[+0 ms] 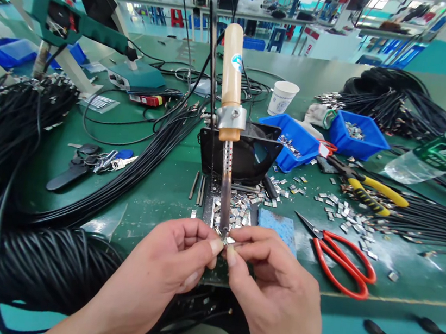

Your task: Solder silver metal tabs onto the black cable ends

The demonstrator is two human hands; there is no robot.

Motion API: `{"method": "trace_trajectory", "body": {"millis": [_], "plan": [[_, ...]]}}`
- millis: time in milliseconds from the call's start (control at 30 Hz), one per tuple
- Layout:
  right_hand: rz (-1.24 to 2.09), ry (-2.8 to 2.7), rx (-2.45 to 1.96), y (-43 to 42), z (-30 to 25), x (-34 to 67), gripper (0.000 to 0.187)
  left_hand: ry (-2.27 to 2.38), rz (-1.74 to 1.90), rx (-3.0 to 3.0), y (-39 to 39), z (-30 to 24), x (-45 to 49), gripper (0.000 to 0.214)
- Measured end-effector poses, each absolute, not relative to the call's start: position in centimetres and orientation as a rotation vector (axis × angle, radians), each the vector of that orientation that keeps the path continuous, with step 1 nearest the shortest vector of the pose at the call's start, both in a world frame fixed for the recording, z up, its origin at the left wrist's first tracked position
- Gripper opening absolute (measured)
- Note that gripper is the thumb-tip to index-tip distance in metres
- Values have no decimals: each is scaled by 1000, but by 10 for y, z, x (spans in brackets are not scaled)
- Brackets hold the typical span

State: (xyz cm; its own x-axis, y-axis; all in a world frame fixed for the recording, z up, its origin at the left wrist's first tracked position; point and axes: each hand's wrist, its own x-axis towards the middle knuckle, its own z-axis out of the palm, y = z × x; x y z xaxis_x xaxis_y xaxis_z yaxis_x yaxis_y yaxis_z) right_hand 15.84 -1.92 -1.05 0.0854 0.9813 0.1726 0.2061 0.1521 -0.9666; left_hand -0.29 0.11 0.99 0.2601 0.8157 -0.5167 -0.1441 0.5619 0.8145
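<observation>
My left hand [171,264] and my right hand [278,292] meet at the bench's front edge, both with fingers pinched. Between their fingertips shows a small silver metal connector piece [230,240], which seems pinched in my right hand. What my left fingers grip is hidden. Just above the fingertips is the tip of an upright soldering iron [231,69], clamped handle up with its shaft pointing down; contact with the piece cannot be made out. Behind the fingers, loose metal connector pieces [237,213] lie heaped, beside a blue sponge [278,226].
Red-handled scissors [342,262] and yellow-handled pliers [367,191] lie right. Behind the iron stand a black fan [208,154], blue bins [359,133] and a paper cup [282,98]. Black cable bundles [50,259] fill the left; keys [96,158] lie nearby. A plastic bottle [438,154] lies right.
</observation>
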Motion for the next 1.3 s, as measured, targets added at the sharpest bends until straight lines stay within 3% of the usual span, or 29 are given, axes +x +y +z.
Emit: {"method": "trace_trajectory", "body": {"millis": [267,600,1300], "plan": [[948,-1291,-1275,-20,-9,157,12,1121,734,741,-1,9,-4,27],[1304,-1022,-1266,-13,-7,150,20,1096,740,714,1,11,-2,26],[1289,-906,-1177,-14,-20,145,20,1035,755,625,4,15,-2,22]]}}
